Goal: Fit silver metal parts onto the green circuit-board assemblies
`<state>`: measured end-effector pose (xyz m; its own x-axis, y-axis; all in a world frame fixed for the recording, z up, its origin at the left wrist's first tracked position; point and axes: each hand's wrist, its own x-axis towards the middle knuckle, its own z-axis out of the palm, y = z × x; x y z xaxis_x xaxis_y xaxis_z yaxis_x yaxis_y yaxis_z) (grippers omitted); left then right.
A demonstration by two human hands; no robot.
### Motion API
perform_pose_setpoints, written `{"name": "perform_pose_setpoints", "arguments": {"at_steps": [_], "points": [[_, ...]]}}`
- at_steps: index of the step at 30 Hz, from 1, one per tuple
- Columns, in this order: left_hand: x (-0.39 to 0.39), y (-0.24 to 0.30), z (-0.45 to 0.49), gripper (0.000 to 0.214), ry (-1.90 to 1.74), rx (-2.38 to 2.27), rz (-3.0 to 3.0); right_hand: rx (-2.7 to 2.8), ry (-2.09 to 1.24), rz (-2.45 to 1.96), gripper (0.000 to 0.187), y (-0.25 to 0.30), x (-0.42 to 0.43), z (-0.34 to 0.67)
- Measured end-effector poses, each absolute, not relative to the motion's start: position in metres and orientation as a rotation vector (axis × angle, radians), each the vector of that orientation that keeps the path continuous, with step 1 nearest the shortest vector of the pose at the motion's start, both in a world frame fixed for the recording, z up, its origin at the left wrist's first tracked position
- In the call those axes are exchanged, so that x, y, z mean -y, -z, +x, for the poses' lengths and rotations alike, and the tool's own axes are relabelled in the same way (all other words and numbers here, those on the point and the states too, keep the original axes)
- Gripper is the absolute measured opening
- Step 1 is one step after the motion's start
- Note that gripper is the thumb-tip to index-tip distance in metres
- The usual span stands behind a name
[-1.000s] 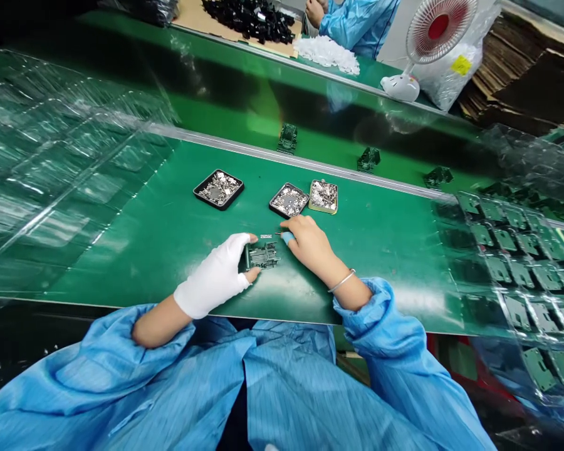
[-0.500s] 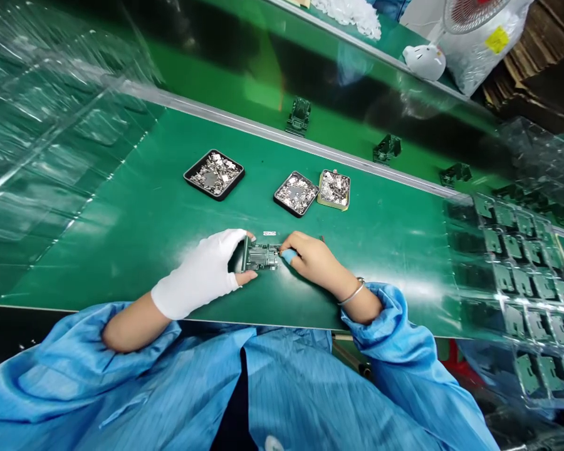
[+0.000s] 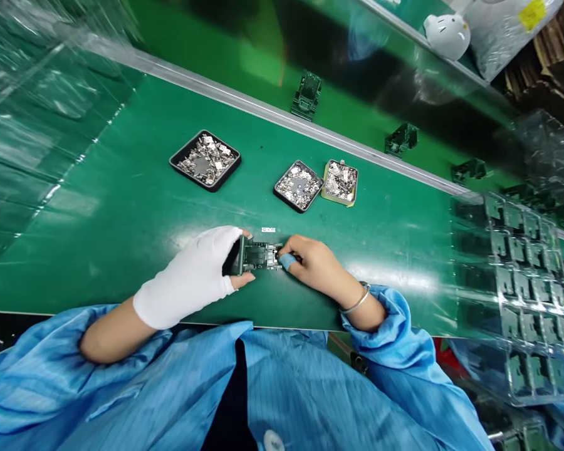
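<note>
My left hand [image 3: 195, 275], in a white fingerless glove, grips a small dark green plastic part [image 3: 256, 256] between thumb and fingers on the green mat [image 3: 122, 213]. My right hand [image 3: 313, 263], bare with a blue cot on one fingertip, is pinched against the part's right end; what it pinches is too small to make out. A tiny white piece [image 3: 268, 230] lies on the mat just above the part.
Three small trays of metal bits sit beyond my hands: a black tray [image 3: 205, 160], another black tray [image 3: 298, 185], a yellowish tray [image 3: 341, 181]. Clear blister trays [image 3: 521, 275] holding green parts lie to the right, clear sheets [image 3: 32, 119] to the left. Green parts [image 3: 306, 95] stand on the conveyor.
The view has tilted downward. My right hand has moved from above the part to its right end, and my left hand has closed more firmly round the part.
</note>
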<state>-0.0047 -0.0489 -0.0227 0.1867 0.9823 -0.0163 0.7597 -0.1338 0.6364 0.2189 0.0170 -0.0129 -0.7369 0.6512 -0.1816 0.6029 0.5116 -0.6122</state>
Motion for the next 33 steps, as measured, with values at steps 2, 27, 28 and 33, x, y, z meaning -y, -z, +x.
{"name": "perform_pose_setpoints", "arguments": {"at_steps": [2,27,28,33], "points": [[0.049,0.023,-0.005,0.047,-0.578,-1.621,1.960,2.702,-1.040,-1.045,0.023,0.014,-0.017,0.221],[0.052,0.034,-0.009,0.075,-1.031,-1.486,2.197,2.398,-0.741,-0.725,0.009,0.008,-0.003,0.205],[0.051,0.034,-0.010,0.072,-0.985,-1.506,2.245,2.469,-0.679,-0.638,0.010,0.006,-0.002,0.204],[0.050,0.034,-0.013,0.054,-0.847,-1.537,2.317,2.465,-0.735,-0.563,0.015,0.004,-0.018,0.208]]}}
